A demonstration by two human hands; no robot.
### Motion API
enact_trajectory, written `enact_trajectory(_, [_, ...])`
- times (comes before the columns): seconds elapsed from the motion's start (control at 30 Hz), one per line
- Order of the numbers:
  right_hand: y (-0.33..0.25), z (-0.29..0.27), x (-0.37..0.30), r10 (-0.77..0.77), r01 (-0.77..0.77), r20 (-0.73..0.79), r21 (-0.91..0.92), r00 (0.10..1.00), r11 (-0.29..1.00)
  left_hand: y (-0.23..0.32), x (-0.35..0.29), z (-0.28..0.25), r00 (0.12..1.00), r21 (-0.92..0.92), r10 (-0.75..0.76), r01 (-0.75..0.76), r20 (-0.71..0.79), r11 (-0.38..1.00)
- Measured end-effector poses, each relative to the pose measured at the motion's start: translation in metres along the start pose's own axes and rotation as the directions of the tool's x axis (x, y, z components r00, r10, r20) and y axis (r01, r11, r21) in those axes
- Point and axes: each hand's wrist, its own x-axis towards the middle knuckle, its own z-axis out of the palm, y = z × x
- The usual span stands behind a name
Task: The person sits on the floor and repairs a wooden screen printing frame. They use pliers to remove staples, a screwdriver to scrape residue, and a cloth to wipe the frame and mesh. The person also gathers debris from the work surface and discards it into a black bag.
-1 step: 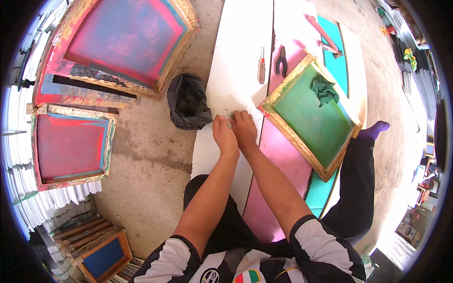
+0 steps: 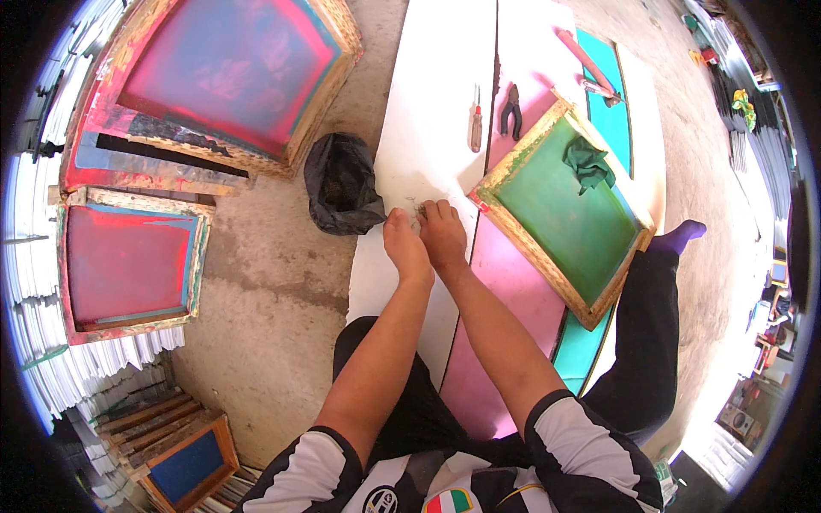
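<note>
- Shows hardly any change from the picture just before: left hand [image 2: 406,248] shifted very slightly at the fingers, right hand [image 2: 443,238] in the same place.
- Suggests, as a judgement, unbroken close fingerwork at 1 spot, with no tool taken up.
- Keeps the 2 hands nearly together, fingers bent downward, low over the long, flat white tabletop [image 2: 436,68].
- Leaves the grip unclear on both sides: cannot tell, with fingertips partly hidden, whether clenched, released or pinching anything.
- Has small, dark, wispy bits [image 2: 419,209] at the right fingertips, between the hands.
- Has an open-mouthed black plastic bag [image 2: 321,201] just left of the left hand, at the tabletop's left edge.
- Beyond the hands, untouched: a slim, clear-handled screwdriver [image 2: 475,130] and dark-handled metal pliers [image 2: 510,115], side by side.
- To the right, set slantwise: a wooden frame with green mesh [image 2: 556,222], with a crumpled dark-green cloth [image 2: 587,164] on top.
</note>
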Motion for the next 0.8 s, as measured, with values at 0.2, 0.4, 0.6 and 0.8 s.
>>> enact_trajectory(0.2, [-0.001,-0.008,0.007,0.038,-0.033,0.117,-0.045,0.992,0.998,0.045,-0.020,0.007,0.943,-0.098,-0.247,0.231,-0.224,0.968])
enact_trajectory(0.4, [-0.003,-0.023,0.030,0.258,-0.291,0.219,0.135,0.941,0.947,0.049,-0.013,-0.005,0.917,-0.227,-0.337,0.289,-0.215,0.930])
enact_trajectory(0.6, [0.015,-0.030,0.050,0.365,-0.486,0.346,0.387,0.865,0.784,0.049,-0.015,-0.006,0.911,-0.214,-0.338,0.290,-0.238,0.933])
enact_trajectory(0.8, [-0.057,-0.054,0.090,0.228,-0.597,0.561,0.665,0.796,0.448,0.053,-0.021,-0.007,0.916,-0.237,-0.332,0.279,-0.224,0.931])
